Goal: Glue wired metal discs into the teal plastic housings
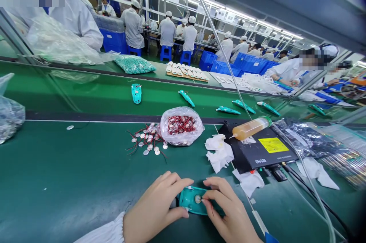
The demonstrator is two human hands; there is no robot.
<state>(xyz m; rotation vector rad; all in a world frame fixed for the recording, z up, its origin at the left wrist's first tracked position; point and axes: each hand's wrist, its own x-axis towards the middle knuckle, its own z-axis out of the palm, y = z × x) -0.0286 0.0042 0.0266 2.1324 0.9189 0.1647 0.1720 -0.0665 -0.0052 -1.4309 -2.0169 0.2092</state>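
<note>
A teal plastic shell [188, 198] lies open side up on the green bench in front of me. My left hand [160, 203] grips its left end between thumb and fingers. Inside the shell sits a small round metal disc [198, 198] with a thin red wire. My right hand [224, 206] has its fingertips at the disc's right edge, with the wire running under them; its other fingers cover the shell's right end. Beyond the hands, a clear plastic bag [183, 142] is full of similar discs with red wires, and a loose pile of discs [148, 139] spills beside it.
To the right stand a black box [265, 155] marked RH-020, an amber-filled syringe bottle [250, 128], crumpled tissues [219, 153] and cables. Behind runs a green conveyor [160, 96] carrying several teal shells [136, 93]. A thin tube [217, 37] slants across the view. Co-workers sit opposite.
</note>
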